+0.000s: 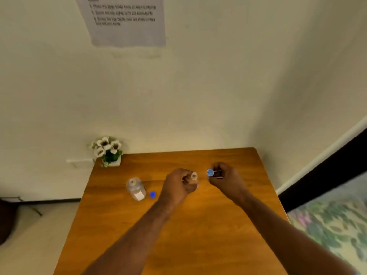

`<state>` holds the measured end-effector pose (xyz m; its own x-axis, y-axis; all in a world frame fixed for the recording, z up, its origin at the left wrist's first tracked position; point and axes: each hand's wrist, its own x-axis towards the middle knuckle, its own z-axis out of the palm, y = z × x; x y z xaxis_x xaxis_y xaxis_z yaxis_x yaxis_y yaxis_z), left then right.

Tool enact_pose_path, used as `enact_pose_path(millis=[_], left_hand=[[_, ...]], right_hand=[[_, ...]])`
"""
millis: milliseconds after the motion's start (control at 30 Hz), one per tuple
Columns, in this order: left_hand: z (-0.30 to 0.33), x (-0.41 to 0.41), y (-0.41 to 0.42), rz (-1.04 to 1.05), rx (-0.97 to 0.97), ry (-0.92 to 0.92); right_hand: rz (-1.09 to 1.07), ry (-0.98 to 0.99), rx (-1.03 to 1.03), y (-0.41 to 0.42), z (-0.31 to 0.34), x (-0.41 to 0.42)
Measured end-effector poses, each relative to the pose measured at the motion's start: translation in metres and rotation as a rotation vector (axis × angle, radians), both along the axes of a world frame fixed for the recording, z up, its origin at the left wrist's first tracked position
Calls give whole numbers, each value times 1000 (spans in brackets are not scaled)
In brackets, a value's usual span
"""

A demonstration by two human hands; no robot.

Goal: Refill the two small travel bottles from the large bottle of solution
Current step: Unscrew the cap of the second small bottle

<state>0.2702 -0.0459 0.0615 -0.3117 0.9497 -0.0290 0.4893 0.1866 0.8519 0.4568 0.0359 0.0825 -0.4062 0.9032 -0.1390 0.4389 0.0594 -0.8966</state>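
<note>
Left hand point(179, 185) grips open travel bottle point(194, 176); right hand point(224, 178) pinches blue cap point(210, 172) — probably recapping; seat threads square, bottle upright.

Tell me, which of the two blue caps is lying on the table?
The darker blue cap, lying on the wooden table beside the large clear bottle. The other, a lighter blue cap, is off the table, held in the right hand.
</note>
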Motion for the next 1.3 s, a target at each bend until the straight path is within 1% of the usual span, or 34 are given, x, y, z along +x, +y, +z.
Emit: enact_pose_path(millis=[133, 300, 400, 567, 800, 1000, 1133, 1300], left_hand=[[-56, 11, -14, 45, -143, 32], [-100, 24, -29, 50, -238, 61], [-119, 29, -35, 46, -264, 51], [-138, 31, -40, 35, -299, 62], [-151, 29, -41, 41, -291, 82], [-147, 25, -44, 55, -298, 33], [-127, 14, -51, 37, -220, 13], [-93, -11, -56, 29, -102, 97]], right_hand=[[-14, -155, -48, -18, -69, -3], [46, -300, -70, -37, -137, -7], [56, -377, -73, -42, -163, -7], [85, -479, -41, -43, -186, -6], [84, -490, -27, -45, -197, -10], [145, -488, -40, -47, -190, -6], [113, -441, -5, -45, -172, -4], [1, -326, 20, -35, -132, -26]])
